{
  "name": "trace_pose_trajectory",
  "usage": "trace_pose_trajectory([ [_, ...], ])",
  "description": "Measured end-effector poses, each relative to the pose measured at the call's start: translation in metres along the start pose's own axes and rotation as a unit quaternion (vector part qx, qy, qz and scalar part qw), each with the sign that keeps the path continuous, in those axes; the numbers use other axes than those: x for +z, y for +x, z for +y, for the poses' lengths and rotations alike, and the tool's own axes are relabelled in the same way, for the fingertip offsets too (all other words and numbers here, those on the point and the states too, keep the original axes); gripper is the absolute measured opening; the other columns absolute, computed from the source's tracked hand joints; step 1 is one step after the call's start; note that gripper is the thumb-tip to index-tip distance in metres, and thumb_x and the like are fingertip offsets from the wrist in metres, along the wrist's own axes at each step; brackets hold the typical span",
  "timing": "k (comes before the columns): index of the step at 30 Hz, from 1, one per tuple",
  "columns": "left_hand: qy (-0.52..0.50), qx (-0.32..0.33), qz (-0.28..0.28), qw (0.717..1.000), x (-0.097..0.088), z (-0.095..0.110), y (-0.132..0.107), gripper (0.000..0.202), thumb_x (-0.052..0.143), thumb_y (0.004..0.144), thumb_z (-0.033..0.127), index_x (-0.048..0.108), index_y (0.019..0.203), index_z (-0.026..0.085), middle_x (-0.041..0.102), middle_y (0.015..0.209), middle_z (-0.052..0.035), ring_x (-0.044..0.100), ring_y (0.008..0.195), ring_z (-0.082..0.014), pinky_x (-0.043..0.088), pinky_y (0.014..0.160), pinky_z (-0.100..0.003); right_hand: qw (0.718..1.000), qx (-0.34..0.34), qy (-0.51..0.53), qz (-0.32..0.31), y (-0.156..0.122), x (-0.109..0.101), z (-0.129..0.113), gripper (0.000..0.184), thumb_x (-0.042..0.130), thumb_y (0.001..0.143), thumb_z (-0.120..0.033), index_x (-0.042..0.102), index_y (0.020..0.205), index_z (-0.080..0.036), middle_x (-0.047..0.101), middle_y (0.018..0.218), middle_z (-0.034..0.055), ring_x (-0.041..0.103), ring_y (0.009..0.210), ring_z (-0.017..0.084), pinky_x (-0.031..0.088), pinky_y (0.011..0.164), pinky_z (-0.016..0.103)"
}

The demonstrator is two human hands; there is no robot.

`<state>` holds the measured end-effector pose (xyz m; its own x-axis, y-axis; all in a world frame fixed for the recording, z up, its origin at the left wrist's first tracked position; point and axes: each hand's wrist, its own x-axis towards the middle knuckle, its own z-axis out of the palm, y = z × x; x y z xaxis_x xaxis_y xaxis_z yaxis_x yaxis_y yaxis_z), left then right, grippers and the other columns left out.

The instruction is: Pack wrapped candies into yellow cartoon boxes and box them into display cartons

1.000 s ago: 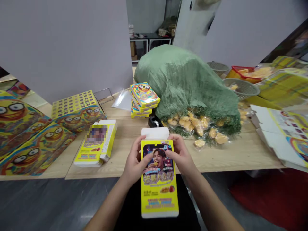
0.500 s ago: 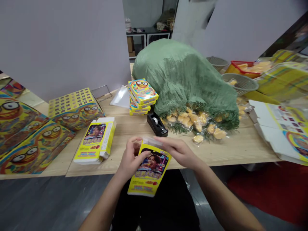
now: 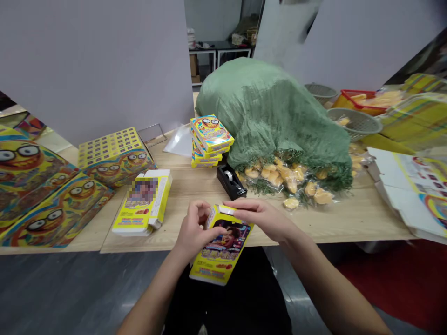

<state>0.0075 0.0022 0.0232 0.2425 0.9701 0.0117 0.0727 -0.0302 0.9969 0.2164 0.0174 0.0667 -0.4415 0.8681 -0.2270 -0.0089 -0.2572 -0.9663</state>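
Left hand (image 3: 199, 230): grip closed down to the thickness of the yellow snack carton (image 3: 216, 260), thumb flat across the printed front, other fingers round the left edge, partly out of sight behind. Reads as the steadying side. Right hand (image 3: 261, 218): fingers laid over the white flap (image 3: 226, 210) at the top end. Thumb hidden, so can't tell how far that grip is closed or whether it pinches anything. Probably bears on the flap while the left takes the load.

The carton is off the desk (image 3: 195, 195), over the lap (image 3: 226, 307), tilted, lower end to the left. Likely held that way so both hands can get at the top.

Just beyond the hands: black tape dispenser (image 3: 233, 186), presumably central for easy reach. Left of that, a matching carton (image 3: 134, 222) lying print up, white flaps sticking out, clear of the working spot. Behind the dispenser, small boxes (image 3: 211, 125) in an uneven stack; saves surface, I'd guess. Right: green woven sack (image 3: 272, 107), mouth toward the person, wrapped biscuits (image 3: 288, 179) bunched there, handy.
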Motion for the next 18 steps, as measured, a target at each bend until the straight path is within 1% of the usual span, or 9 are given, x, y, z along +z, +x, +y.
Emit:
trace_pose_trajectory([
  [3,-0.006,0.027,-0.006,1.0,-0.001,-0.004,-0.001,0.054,0.077,0.073,0.037,0.037,0.108,0.023,0.058,0.077,0.0054,0.058,0.069,-0.0121,0.044,0.063,-0.022,0.997,-0.037,-0.046,0.041,0.001,0.002,0.002,0.026,0.066,0.081,-0.036,0.073,0.106,-0.028,0.071,0.109,0.0036,0.065,0.099,0.02,0.05,0.091,0.038],
  [5,0.014,0.048,-0.015,0.999,-0.002,-0.003,-0.002,0.059,0.072,0.079,0.038,0.035,0.122,0.024,0.057,0.079,0.0048,0.058,0.069,-0.0124,0.045,0.065,-0.023,0.989,-0.092,-0.102,0.059,0.001,0.003,0.006,0.026,0.062,0.085,-0.036,0.072,0.107,-0.029,0.069,0.109,0.0041,0.063,0.1,0.019,0.05,0.091,0.036],
  [8,0.099,0.092,-0.038,0.99,-0.006,0.005,-0.004,0.066,0.064,0.086,0.036,0.028,0.14,0.027,0.059,0.088,0.0013,0.058,0.074,-0.0136,0.047,0.071,-0.026,0.969,-0.171,-0.17,0.045,0.001,0.001,0.01,0.028,0.056,0.09,-0.037,0.07,0.113,-0.029,0.066,0.109,0.0049,0.062,0.102,0.018,0.049,0.091,0.034],
  [9,0.137,0.108,-0.048,0.984,-0.008,0.009,-0.005,0.062,0.061,0.088,0.036,0.03,0.141,0.028,0.061,0.094,-0.0006,0.059,0.08,-0.0147,0.048,0.075,-0.028,0.965,-0.188,-0.182,0.026,0.0,0.0,0.011,0.029,0.054,0.092,-0.038,0.069,0.115,-0.029,0.065,0.11,0.0049,0.061,0.103,0.017,0.049,0.092,0.034],
  [11,0.198,0.134,-0.072,0.968,-0.011,0.017,-0.005,0.046,0.055,0.092,0.033,0.041,0.136,0.03,0.062,0.108,-0.0034,0.059,0.096,-0.0176,0.046,0.085,-0.03,0.96,-0.201,-0.196,-0.018,-0.005,-0.002,0.011,0.03,0.051,0.094,-0.038,0.066,0.118,-0.03,0.062,0.116,0.0047,0.058,0.11,0.017,0.047,0.097,0.034],
  [13,0.218,0.144,-0.086,0.961,-0.012,0.022,-0.003,0.033,0.051,0.094,0.032,0.052,0.126,0.03,0.062,0.115,-0.0036,0.057,0.105,-0.0192,0.044,0.091,-0.032,0.964,-0.193,-0.183,-0.023,-0.01,0.0,0.014,0.035,0.048,0.095,-0.037,0.058,0.128,-0.031,0.057,0.128,0.0049,0.055,0.118,0.019,0.045,0.102,0.037],
  [15,0.201,0.138,-0.057,0.968,-0.013,0.021,-0.001,0.026,0.049,0.094,0.032,0.055,0.12,0.027,0.063,0.114,-0.0036,0.058,0.103,-0.019,0.045,0.091,-0.031,0.97,-0.193,-0.14,0.038,-0.015,0.004,0.02,0.039,0.048,0.095,-0.035,0.05,0.134,-0.032,0.054,0.135,0.0061,0.054,0.121,0.02,0.045,0.102,0.04],
  [16,0.188,0.132,-0.034,0.973,-0.013,0.019,0.0,0.025,0.049,0.094,0.032,0.055,0.118,0.026,0.063,0.113,-0.0039,0.059,0.102,-0.0189,0.045,0.09,-0.031,0.968,-0.203,-0.121,0.084,-0.017,0.007,0.025,0.038,0.05,0.094,-0.034,0.051,0.132,-0.031,0.055,0.133,0.0069,0.055,0.12,0.021,0.047,0.101,0.041],
  [18,0.168,0.117,-0.003,0.979,-0.012,0.014,0.001,0.025,0.049,0.094,0.033,0.055,0.116,0.025,0.062,0.113,-0.0048,0.059,0.101,-0.0191,0.046,0.089,-0.031,0.953,-0.231,-0.101,0.169,-0.02,0.013,0.036,0.028,0.055,0.092,-0.031,0.058,0.119,-0.03,0.062,0.123,0.0076,0.058,0.115,0.022,0.05,0.096,0.04],
])
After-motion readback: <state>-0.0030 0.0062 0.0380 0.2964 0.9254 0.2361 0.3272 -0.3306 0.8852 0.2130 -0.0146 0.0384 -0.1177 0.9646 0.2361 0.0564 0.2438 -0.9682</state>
